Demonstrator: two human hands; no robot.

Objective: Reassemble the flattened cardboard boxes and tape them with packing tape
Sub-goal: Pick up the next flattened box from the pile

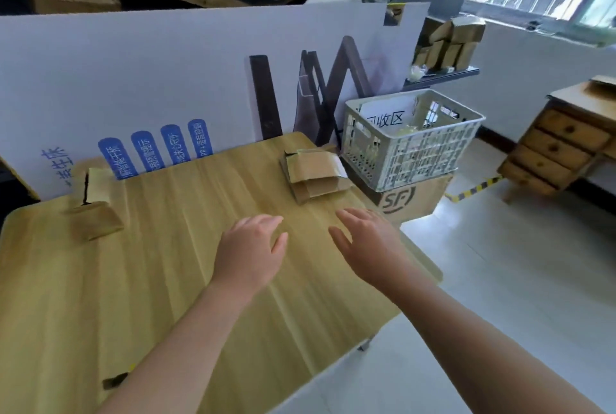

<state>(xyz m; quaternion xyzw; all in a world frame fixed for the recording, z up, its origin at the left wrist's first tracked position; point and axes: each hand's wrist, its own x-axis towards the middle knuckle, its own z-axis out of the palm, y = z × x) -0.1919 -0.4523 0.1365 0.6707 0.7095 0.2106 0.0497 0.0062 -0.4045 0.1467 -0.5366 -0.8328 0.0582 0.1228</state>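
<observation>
I have the left hand [251, 247] and right hand [370, 243] empty, fingers [266, 222] loosely spread, over the pale wood-grain worktop [150, 280]; I judge they point toward the stack of flattened brown cardboard boxes [315, 173] at its far right edge as my next pickup.

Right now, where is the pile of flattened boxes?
In the head view, the pile of flattened boxes lies on the table at its far right corner, beside the white crate and beyond the right hand.
</observation>
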